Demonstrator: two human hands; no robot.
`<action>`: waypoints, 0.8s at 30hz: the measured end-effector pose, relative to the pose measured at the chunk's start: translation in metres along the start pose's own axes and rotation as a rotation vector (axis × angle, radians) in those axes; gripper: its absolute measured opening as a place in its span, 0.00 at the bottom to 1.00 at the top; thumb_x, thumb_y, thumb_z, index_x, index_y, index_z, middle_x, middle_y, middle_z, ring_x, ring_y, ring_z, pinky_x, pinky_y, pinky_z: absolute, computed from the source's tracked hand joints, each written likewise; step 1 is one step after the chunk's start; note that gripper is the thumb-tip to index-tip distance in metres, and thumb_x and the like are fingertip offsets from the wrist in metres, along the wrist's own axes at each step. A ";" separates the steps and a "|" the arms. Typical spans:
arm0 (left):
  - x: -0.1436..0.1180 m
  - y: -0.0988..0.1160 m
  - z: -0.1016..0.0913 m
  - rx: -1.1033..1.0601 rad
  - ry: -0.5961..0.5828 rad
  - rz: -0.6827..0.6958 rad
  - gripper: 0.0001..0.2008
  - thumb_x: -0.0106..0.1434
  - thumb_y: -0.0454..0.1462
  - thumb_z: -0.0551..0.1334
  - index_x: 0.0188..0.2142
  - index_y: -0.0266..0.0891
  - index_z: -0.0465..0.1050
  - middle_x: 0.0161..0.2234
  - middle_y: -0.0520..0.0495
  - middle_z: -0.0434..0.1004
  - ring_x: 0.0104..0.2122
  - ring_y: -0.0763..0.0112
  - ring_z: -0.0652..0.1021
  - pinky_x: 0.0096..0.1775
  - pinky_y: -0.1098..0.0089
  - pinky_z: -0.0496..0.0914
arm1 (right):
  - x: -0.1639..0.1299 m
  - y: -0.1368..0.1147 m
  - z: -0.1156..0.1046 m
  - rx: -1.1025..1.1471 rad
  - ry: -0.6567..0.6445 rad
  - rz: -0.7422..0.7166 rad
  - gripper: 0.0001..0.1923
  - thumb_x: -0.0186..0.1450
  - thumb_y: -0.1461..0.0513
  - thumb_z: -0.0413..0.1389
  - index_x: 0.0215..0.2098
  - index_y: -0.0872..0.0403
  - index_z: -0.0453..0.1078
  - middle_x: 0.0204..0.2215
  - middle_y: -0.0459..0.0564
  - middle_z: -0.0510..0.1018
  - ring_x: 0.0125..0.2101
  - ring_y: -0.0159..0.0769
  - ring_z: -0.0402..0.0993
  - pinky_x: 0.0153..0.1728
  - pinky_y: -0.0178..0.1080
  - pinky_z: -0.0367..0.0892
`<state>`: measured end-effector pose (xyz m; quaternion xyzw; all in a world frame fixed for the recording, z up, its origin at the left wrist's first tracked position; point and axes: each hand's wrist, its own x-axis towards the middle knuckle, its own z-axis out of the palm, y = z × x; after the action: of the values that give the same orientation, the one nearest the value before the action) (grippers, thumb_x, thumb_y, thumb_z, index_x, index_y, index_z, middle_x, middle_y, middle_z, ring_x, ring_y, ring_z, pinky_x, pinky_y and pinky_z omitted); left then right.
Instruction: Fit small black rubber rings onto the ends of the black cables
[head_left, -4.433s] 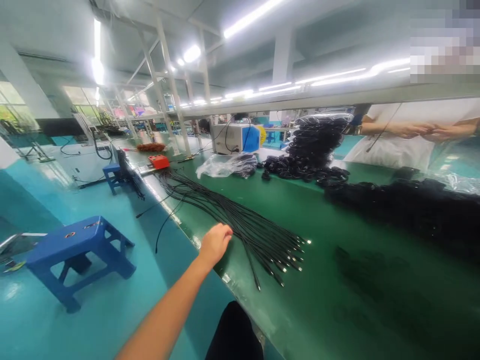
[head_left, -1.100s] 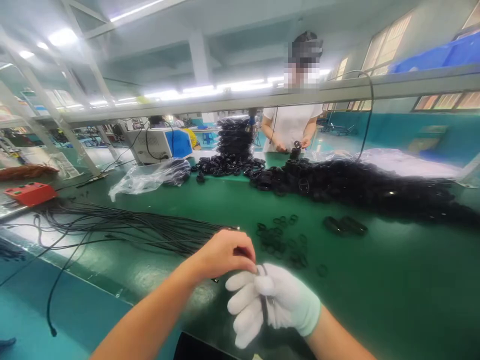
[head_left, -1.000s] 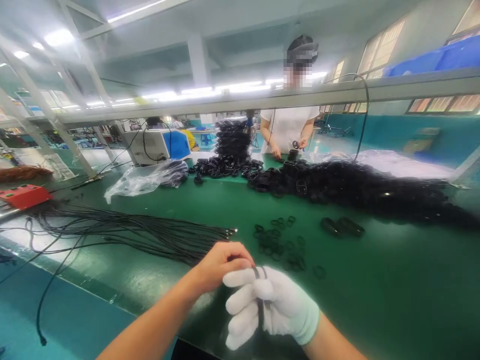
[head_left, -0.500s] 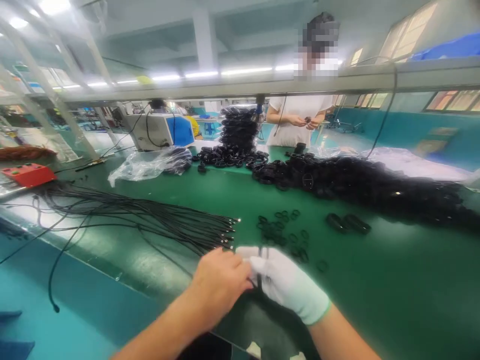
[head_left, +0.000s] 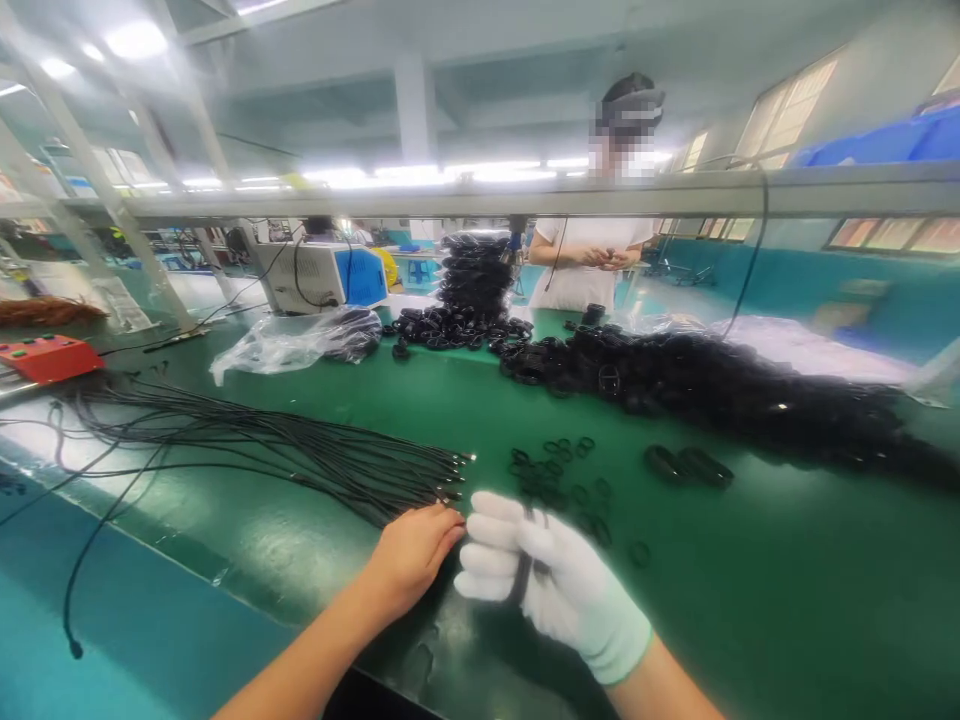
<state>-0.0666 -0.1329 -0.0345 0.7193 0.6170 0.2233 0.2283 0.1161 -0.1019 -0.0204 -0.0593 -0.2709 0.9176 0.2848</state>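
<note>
Work looks barely begun: gloved right hand (head_left: 551, 590) grips one black band (head_left: 523, 575), bare left hand (head_left: 411, 555) curls loosely beside it holding nothing, many cables (head_left: 300, 455) wait just left.

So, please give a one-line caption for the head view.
Gloved right hand grips black bands; bare left hand touches cable ends on green bench.

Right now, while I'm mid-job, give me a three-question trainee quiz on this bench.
1. True or false: the right hand wears a white glove.
2. What does the left hand touch? A) the black cables B) the red box
3. Fill in: small black ___ lie loose on the green table beyond the hands.

Key: 1 true; 2 A; 3 rings.
</note>
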 end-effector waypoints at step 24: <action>-0.003 -0.001 -0.015 -0.415 -0.146 0.176 0.08 0.56 0.38 0.64 0.29 0.33 0.73 0.28 0.50 0.74 0.30 0.73 0.73 0.33 0.75 0.67 | 0.001 0.034 0.004 0.185 -0.157 0.494 0.16 0.53 0.63 0.65 0.28 0.57 0.60 0.22 0.40 0.60 0.22 0.24 0.58 0.32 0.36 0.63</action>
<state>-0.0765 -0.1346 -0.0237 0.7224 0.4745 0.3116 0.3948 0.0971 -0.1266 -0.0347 -0.0259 -0.1846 0.9819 0.0344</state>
